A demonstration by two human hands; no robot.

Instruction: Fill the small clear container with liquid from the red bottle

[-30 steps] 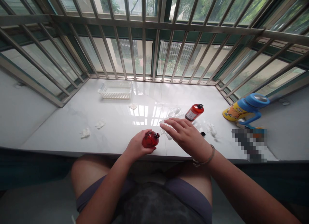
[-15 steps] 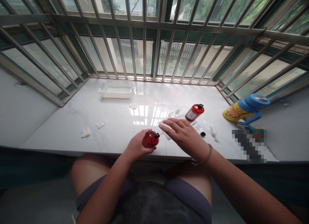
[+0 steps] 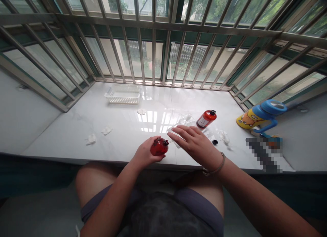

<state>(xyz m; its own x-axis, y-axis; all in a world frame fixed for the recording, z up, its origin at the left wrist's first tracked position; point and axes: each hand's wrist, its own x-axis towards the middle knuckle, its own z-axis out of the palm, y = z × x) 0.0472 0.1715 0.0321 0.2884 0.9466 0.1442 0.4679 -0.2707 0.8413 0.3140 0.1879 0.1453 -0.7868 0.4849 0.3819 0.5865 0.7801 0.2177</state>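
My left hand (image 3: 146, 152) is wrapped round a red see-through bottle (image 3: 158, 147), tilted so that its uncapped dark neck points to the right. My right hand (image 3: 195, 143), palm down with long fingers reaching left, is closed over a small clear container (image 3: 176, 144). Most of that container and my thumb are hidden under the fingers; its narrow end appears to sit close by the red bottle's mouth. A black cap (image 3: 215, 142) lies on the counter beside my right hand. Behind it rests a second red bottle (image 3: 206, 119) with a white label and black top.
A white perforated basket (image 3: 123, 95) stands at the back left of the white counter (image 3: 63, 136). Crumpled tissues (image 3: 106, 130) lie about. Clear plastic (image 3: 187, 119) and a crumpled wrapper (image 3: 224, 137) lie to the right, near a blue and yellow flask (image 3: 258, 115). Metal bars line the window.
Both hands keep almost the same place and pose. The view shifts very slightly; nothing has been taken hold of or let go.
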